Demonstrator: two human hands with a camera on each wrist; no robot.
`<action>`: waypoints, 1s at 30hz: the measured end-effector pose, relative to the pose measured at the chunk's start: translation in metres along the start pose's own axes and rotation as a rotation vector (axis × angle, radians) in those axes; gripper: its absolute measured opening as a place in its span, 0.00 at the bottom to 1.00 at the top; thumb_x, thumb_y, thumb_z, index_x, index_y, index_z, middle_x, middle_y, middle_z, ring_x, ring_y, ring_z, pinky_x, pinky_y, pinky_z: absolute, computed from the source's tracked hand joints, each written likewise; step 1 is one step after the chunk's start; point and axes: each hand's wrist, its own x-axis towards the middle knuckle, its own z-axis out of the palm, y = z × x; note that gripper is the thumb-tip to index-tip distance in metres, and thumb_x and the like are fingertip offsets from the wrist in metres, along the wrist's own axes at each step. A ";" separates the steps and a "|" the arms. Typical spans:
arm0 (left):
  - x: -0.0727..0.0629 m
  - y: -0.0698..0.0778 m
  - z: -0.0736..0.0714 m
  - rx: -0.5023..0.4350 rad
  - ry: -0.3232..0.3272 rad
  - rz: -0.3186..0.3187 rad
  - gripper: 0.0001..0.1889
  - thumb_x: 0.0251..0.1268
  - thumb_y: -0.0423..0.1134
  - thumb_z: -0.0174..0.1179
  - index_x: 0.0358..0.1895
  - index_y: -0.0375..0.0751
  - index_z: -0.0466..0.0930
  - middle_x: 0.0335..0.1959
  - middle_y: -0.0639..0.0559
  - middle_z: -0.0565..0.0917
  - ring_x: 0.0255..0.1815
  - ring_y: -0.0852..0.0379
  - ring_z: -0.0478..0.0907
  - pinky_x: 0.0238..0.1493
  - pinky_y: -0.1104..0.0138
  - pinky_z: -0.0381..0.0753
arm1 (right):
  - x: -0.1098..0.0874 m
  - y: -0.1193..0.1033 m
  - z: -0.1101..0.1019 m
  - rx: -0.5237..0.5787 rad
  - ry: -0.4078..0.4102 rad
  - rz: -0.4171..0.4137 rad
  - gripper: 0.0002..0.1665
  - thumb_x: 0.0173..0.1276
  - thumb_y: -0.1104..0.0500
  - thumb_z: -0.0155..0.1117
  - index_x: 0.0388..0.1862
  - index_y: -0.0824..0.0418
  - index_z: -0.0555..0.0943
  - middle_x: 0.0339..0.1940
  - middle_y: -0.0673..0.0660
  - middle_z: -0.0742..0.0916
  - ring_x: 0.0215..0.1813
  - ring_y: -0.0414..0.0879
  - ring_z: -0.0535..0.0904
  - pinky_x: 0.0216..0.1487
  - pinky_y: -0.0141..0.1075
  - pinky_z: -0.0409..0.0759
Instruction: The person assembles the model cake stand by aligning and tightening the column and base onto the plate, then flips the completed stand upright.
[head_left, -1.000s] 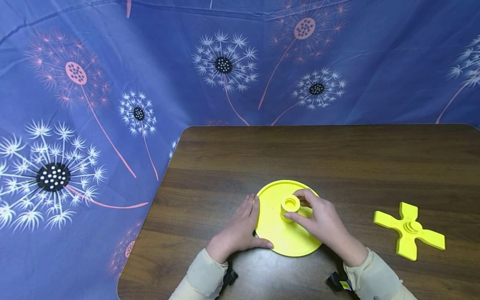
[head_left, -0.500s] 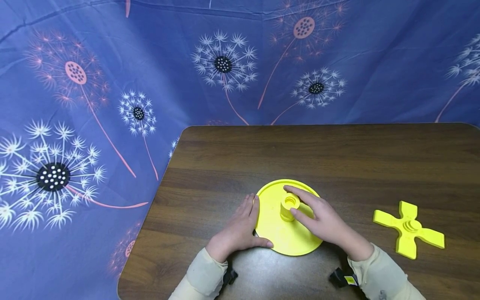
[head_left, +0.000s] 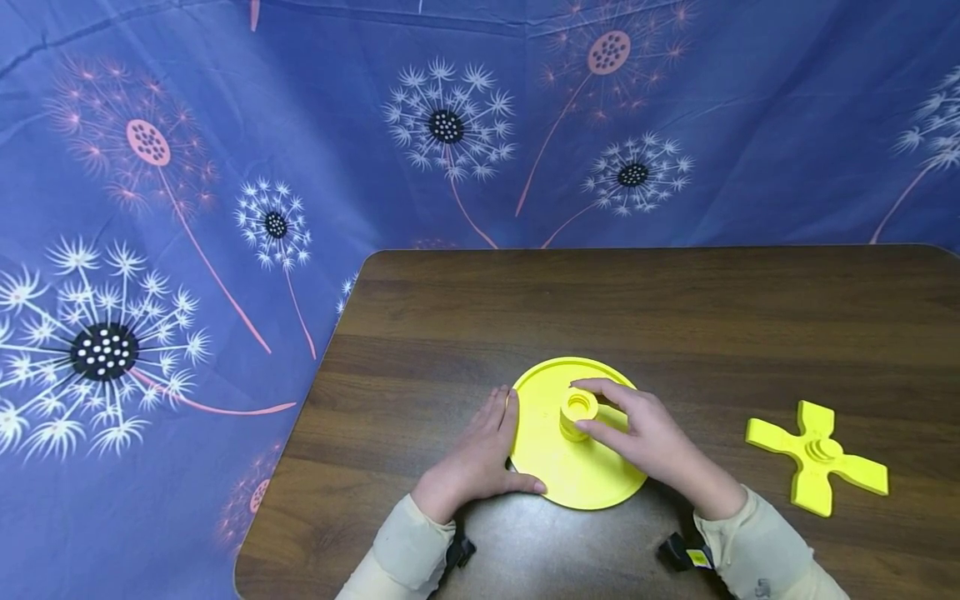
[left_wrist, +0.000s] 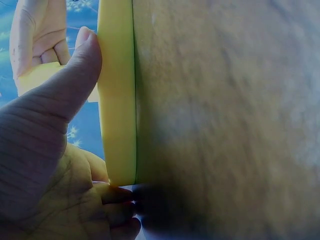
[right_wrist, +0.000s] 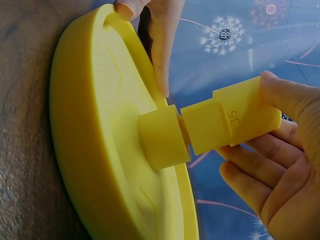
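Observation:
A round yellow disc (head_left: 543,458) with a raised rim lies on the table, a short round post (right_wrist: 164,137) rising from its middle. Above the post stands a stepped yellow cylinder (right_wrist: 245,114) marked "35", hollow at its top. A narrow gap with a thinner piece in it shows between the two. My right hand (head_left: 651,437) pinches the cylinder's upper part between thumb and fingers. My left hand (head_left: 480,454) rests against the disc's left edge, fingers straight along it. Its thumb touches the front rim, as the left wrist view shows too.
To the right lies a yellow four-armed cross piece (head_left: 817,458) with a threaded stub at its centre. The brown wooden table (head_left: 420,333) ends at the back against a blue cloth (head_left: 337,100) printed with dandelions.
The right hand's fingers loosened and reached further round the cylinder half a second ago, and now close on it again. The left hand and disc have stayed in place.

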 end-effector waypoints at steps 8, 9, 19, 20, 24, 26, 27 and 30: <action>0.001 0.000 -0.001 0.000 -0.005 -0.006 0.68 0.47 0.70 0.66 0.77 0.32 0.34 0.79 0.36 0.39 0.79 0.45 0.36 0.76 0.56 0.46 | 0.000 -0.001 0.009 -0.057 0.124 0.004 0.25 0.53 0.53 0.79 0.49 0.53 0.80 0.44 0.45 0.87 0.50 0.47 0.83 0.51 0.48 0.81; 0.001 0.000 -0.001 0.000 -0.005 -0.007 0.68 0.47 0.71 0.66 0.77 0.32 0.34 0.79 0.36 0.39 0.79 0.45 0.36 0.76 0.56 0.46 | 0.000 -0.001 0.010 -0.066 0.141 0.000 0.25 0.52 0.53 0.80 0.48 0.54 0.80 0.44 0.46 0.87 0.49 0.47 0.84 0.50 0.47 0.82; 0.001 0.000 -0.001 -0.007 -0.001 -0.007 0.68 0.46 0.70 0.67 0.77 0.32 0.35 0.79 0.36 0.39 0.79 0.45 0.36 0.76 0.56 0.46 | -0.001 -0.004 0.020 -0.154 0.244 -0.022 0.30 0.44 0.53 0.84 0.44 0.57 0.78 0.41 0.50 0.87 0.43 0.48 0.85 0.43 0.45 0.83; 0.001 0.000 -0.001 -0.005 -0.001 -0.008 0.68 0.46 0.70 0.67 0.77 0.32 0.35 0.79 0.36 0.39 0.79 0.45 0.36 0.76 0.56 0.46 | -0.001 -0.004 0.020 -0.152 0.248 -0.024 0.30 0.44 0.53 0.84 0.44 0.57 0.78 0.41 0.49 0.87 0.43 0.48 0.85 0.43 0.45 0.84; 0.000 -0.001 -0.002 0.000 0.001 -0.006 0.68 0.46 0.70 0.67 0.77 0.32 0.35 0.79 0.36 0.39 0.79 0.45 0.36 0.76 0.56 0.46 | -0.001 -0.002 0.021 -0.140 0.254 -0.037 0.31 0.43 0.54 0.84 0.45 0.58 0.78 0.40 0.48 0.86 0.43 0.45 0.85 0.44 0.42 0.84; 0.000 -0.001 -0.002 0.000 -0.001 -0.007 0.68 0.46 0.70 0.67 0.77 0.32 0.35 0.79 0.36 0.39 0.79 0.45 0.36 0.76 0.56 0.46 | -0.001 -0.001 0.020 -0.137 0.242 -0.042 0.33 0.43 0.54 0.84 0.48 0.58 0.78 0.41 0.48 0.86 0.44 0.45 0.84 0.46 0.42 0.83; 0.000 -0.001 -0.002 -0.002 -0.003 -0.007 0.68 0.46 0.70 0.67 0.77 0.32 0.35 0.79 0.37 0.39 0.79 0.45 0.36 0.75 0.56 0.47 | -0.001 -0.001 0.020 -0.139 0.232 -0.041 0.34 0.44 0.53 0.84 0.50 0.58 0.78 0.43 0.49 0.86 0.45 0.45 0.84 0.47 0.43 0.82; -0.001 0.000 -0.002 -0.012 -0.007 -0.006 0.68 0.46 0.70 0.67 0.77 0.33 0.35 0.79 0.37 0.39 0.79 0.45 0.35 0.75 0.56 0.47 | -0.002 -0.001 0.017 -0.128 0.174 -0.023 0.37 0.50 0.51 0.81 0.58 0.57 0.76 0.51 0.52 0.85 0.53 0.47 0.82 0.53 0.46 0.78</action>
